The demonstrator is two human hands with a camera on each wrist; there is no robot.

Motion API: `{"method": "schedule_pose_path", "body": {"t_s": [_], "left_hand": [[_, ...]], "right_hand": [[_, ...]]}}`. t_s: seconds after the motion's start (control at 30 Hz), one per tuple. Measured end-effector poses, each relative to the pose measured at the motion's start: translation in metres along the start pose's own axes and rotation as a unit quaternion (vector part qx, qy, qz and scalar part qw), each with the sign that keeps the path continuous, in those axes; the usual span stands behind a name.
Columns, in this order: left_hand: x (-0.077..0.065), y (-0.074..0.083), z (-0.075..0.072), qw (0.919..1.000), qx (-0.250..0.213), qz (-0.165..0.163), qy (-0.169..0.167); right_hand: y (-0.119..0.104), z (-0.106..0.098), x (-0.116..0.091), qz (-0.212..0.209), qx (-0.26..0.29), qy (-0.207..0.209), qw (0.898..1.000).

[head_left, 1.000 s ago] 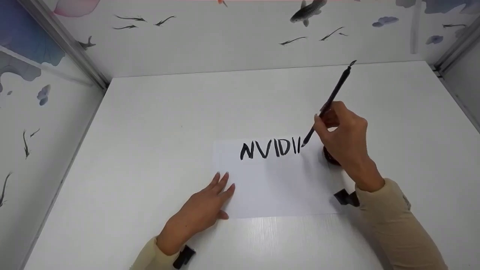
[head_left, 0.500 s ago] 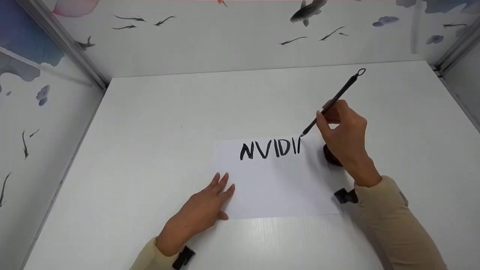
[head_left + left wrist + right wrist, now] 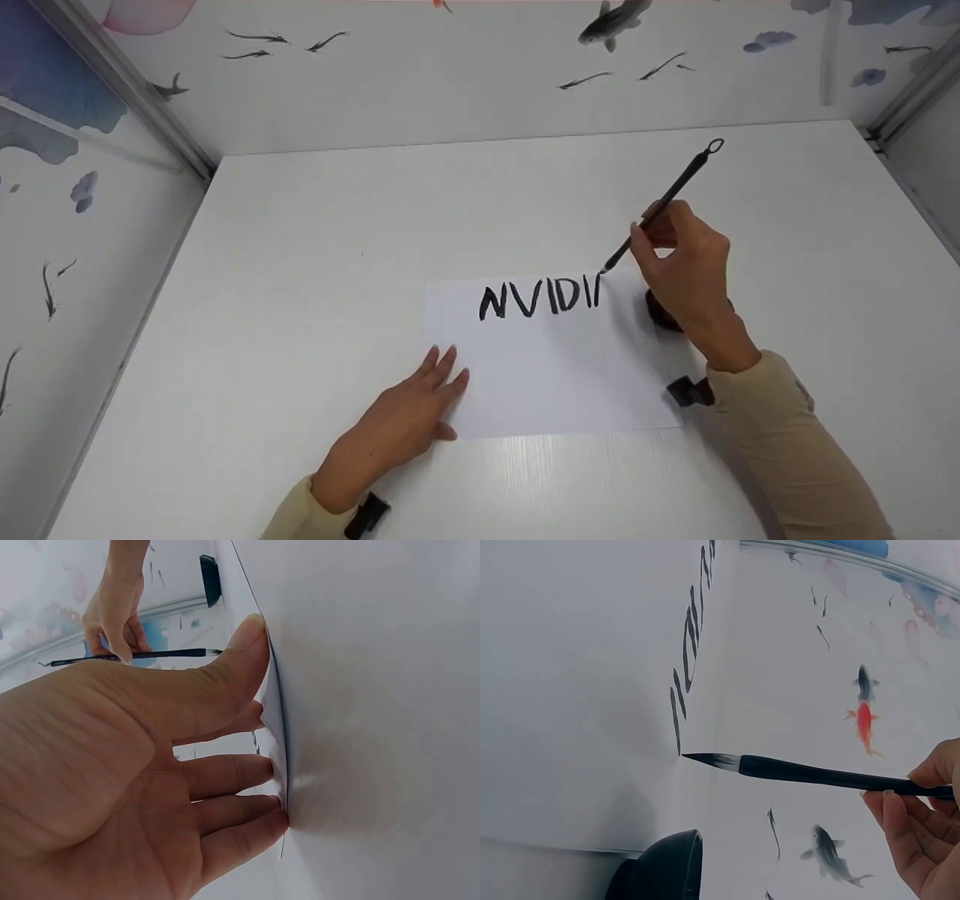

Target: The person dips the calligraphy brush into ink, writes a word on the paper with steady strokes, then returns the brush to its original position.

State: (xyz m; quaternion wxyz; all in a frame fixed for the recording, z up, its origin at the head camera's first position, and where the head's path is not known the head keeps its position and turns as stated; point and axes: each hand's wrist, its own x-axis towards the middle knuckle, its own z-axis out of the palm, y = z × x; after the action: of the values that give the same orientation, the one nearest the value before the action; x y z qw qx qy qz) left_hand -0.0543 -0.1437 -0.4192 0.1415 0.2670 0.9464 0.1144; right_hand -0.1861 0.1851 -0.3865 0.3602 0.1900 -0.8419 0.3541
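My right hand point(image 3: 688, 262) pinches a black-handled calligraphy brush point(image 3: 667, 196) between thumb and fingers, its handle slanting up to a small loop. In the right wrist view the dark brush tip point(image 3: 709, 760) is right at the top of the last painted stroke. White paper point(image 3: 570, 382) lies on the table, with the black brush letters point(image 3: 540, 296) "NVIDI" and one slanted stroke along its upper part. With fingers spread, my left hand point(image 3: 401, 416) rests on the paper's left edge; the left wrist view shows its thumb and fingertips point(image 3: 251, 634) along that edge.
A dark bowl point(image 3: 664, 866) stands at the paper's right edge, partly hidden behind my right hand in the head view. The white table point(image 3: 337, 217) ends at a back panel point(image 3: 450, 90) printed with fish and plants. A similar panel point(image 3: 45, 247) stands on the left.
The brush tip has risen from the lower right of the last stroke to its top, and the handle tilts further right. My left hand stays in place.
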Motion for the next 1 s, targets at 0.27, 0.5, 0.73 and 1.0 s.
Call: {"method": "schedule_pose_path", "body": {"t_s": [0.27, 0.5, 0.73, 1.0], "left_hand": [[0.0003, 0.0000, -0.0001, 1.0000, 0.005, 0.000, -0.002], [0.0018, 0.0009, -0.0005, 1.0000, 0.004, -0.003, -0.003], [0.0032, 0.0008, 0.0008, 0.9999, 0.006, -0.013, -0.010], [0.0019, 0.0013, 0.0016, 0.9999, 0.007, -0.013, -0.005]], "right_hand": [[0.0017, 0.0001, -0.0007, 0.005, -0.004, -0.013, 1.000], [0.0030, -0.0015, 0.0005, -0.006, 0.000, -0.019, 1.000], [0.0012, -0.0011, -0.0006, 0.004, 0.007, -0.028, 1.000], [0.0000, -0.0021, -0.0006, 0.001, 0.006, -0.040, 0.999]]}}
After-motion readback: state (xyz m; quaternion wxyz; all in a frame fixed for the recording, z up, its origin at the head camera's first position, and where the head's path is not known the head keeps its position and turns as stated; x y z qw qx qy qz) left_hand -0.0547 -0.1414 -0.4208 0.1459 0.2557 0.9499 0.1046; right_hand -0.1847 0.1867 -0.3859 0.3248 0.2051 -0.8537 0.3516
